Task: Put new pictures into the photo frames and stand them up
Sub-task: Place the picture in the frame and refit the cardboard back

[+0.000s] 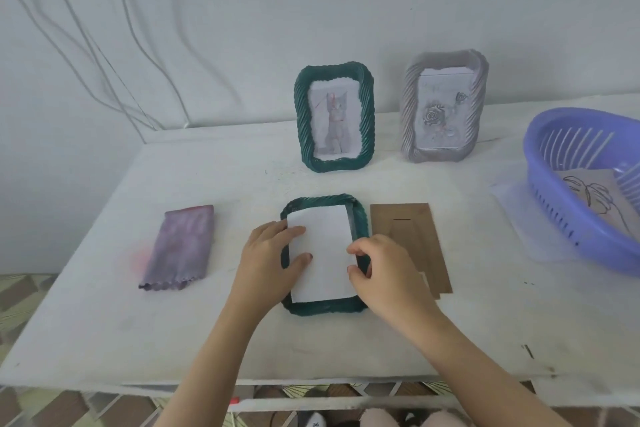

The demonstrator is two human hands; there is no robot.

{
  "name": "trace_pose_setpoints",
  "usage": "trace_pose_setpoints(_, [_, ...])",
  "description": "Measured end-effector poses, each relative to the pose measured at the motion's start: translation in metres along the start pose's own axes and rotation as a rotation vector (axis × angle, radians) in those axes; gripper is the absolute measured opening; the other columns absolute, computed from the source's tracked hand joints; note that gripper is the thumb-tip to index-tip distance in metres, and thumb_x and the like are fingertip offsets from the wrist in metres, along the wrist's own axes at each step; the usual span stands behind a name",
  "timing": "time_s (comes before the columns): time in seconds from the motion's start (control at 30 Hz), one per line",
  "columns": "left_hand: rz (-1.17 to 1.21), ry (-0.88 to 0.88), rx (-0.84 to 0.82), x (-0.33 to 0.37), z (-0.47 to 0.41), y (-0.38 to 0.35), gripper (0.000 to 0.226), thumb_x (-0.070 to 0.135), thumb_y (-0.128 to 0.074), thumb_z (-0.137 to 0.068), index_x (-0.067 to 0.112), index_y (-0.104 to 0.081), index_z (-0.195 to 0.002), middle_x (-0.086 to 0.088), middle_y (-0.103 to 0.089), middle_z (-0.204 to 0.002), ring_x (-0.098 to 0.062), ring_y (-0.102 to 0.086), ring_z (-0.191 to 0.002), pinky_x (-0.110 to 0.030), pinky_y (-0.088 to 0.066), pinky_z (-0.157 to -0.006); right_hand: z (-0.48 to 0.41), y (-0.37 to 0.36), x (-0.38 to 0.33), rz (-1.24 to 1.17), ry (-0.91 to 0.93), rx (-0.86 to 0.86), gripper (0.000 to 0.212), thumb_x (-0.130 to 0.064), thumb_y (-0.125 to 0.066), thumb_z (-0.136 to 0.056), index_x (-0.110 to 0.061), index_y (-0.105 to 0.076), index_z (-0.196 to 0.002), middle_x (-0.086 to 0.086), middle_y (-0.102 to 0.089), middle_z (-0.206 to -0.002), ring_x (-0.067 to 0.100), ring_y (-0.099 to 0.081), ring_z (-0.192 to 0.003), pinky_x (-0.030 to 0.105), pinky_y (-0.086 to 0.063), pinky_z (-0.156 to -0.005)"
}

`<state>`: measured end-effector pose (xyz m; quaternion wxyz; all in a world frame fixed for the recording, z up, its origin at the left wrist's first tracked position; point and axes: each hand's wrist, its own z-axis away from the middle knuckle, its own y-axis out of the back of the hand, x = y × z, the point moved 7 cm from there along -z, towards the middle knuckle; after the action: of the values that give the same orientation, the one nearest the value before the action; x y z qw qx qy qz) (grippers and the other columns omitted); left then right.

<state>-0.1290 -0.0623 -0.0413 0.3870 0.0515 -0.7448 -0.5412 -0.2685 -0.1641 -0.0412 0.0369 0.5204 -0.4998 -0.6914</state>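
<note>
A dark green frame (322,307) lies face down at the middle of the white table (104,322). A white picture sheet (323,246), blank side up, rests in its back opening. My left hand (273,256) presses its fingers flat on the sheet's left edge. My right hand (384,270) pinches the sheet's right edge against the frame's rim. A brown cardboard backing (408,236) with a stand flap lies flat just right of the frame. Behind, a green frame with a cat picture (334,121) and a silver frame with a rose picture (443,107) stand upright by the wall.
A folded purple cloth (181,246) lies left of the frame. A blue plastic basket (561,191) at the right edge holds a line-drawing picture (588,198). White cables (104,55) hang on the wall at the left. The table's front edge is near my arms.
</note>
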Motion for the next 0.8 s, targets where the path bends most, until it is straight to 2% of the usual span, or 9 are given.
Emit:
trace_pose_setpoints(0.13, [0.041, -0.007, -0.027, -0.007, 0.003, -0.002, 0.063, 0.034, -0.064, -0.083, 0.024, -0.037, -0.140, 0.002, -0.037, -0.147, -0.019, -0.022, -0.140, -0.028, -0.015, -0.113, -0.006, 0.005, -0.001, 0.034, -0.014, 0.055, 0.026, -0.021, -0.053, -0.089, -0.021, -0.055, -0.115, -0.005, -0.055, -0.107, 0.009, -0.050, -0.076, 0.020, -0.039, -0.065])
trace_pose_setpoints(0.27, [0.041, -0.014, -0.074, -0.011, 0.001, -0.003, 0.067, 0.040, -0.061, -0.084, 0.023, -0.032, -0.142, 0.003, -0.034, -0.148, -0.017, -0.017, -0.142, -0.027, -0.009, -0.113, -0.015, 0.004, 0.002, 0.026, -0.039, 0.056, 0.033, -0.023, -0.053, -0.089, -0.022, -0.052, -0.122, -0.005, -0.057, -0.115, 0.009, -0.050, -0.084, 0.025, -0.044, -0.075])
trace_pose_setpoints(0.4, [-0.081, -0.116, -0.132, -0.015, -0.002, -0.011, 0.080, 0.068, -0.027, -0.074, 0.026, -0.028, -0.143, 0.008, -0.021, -0.153, -0.015, -0.009, -0.144, -0.025, 0.003, -0.112, -0.021, 0.001, 0.000, 0.060, -0.047, 0.038, 0.041, -0.023, -0.051, -0.090, -0.022, -0.048, -0.130, -0.005, -0.052, -0.130, 0.012, -0.050, -0.116, 0.027, -0.043, -0.089])
trace_pose_setpoints(0.53, [-0.175, -0.165, -0.121, -0.017, -0.005, -0.013, 0.082, 0.068, -0.016, -0.074, 0.026, -0.025, -0.144, 0.007, -0.018, -0.154, -0.016, -0.007, -0.144, -0.026, 0.007, -0.112, -0.027, -0.003, -0.001, 0.103, -0.046, 0.027, 0.041, -0.027, -0.052, -0.090, -0.023, -0.048, -0.130, -0.007, -0.049, -0.132, 0.011, -0.048, -0.119, 0.026, -0.043, -0.086])
trace_pose_setpoints(0.63, [-0.197, -0.176, -0.106, -0.015, -0.007, -0.013, 0.080, 0.066, -0.017, -0.077, 0.024, -0.030, -0.143, 0.002, -0.024, -0.153, -0.021, -0.018, -0.142, -0.028, -0.001, -0.112, -0.030, -0.006, -0.001, 0.124, -0.040, 0.034, 0.040, -0.026, -0.054, -0.089, -0.021, -0.050, -0.128, -0.008, -0.049, -0.132, 0.011, -0.048, -0.119, 0.024, -0.042, -0.085])
trace_pose_setpoints(0.8, [-0.247, -0.178, -0.094, -0.016, -0.009, -0.012, 0.070, 0.061, -0.028, -0.082, 0.020, -0.044, -0.137, -0.001, -0.045, -0.142, -0.025, -0.043, -0.125, -0.033, -0.028, -0.103, -0.031, -0.005, 0.000, 0.151, -0.036, 0.053, 0.039, -0.026, -0.055, -0.089, -0.022, -0.052, -0.127, -0.008, -0.051, -0.132, 0.012, -0.051, -0.115, 0.021, -0.040, -0.082])
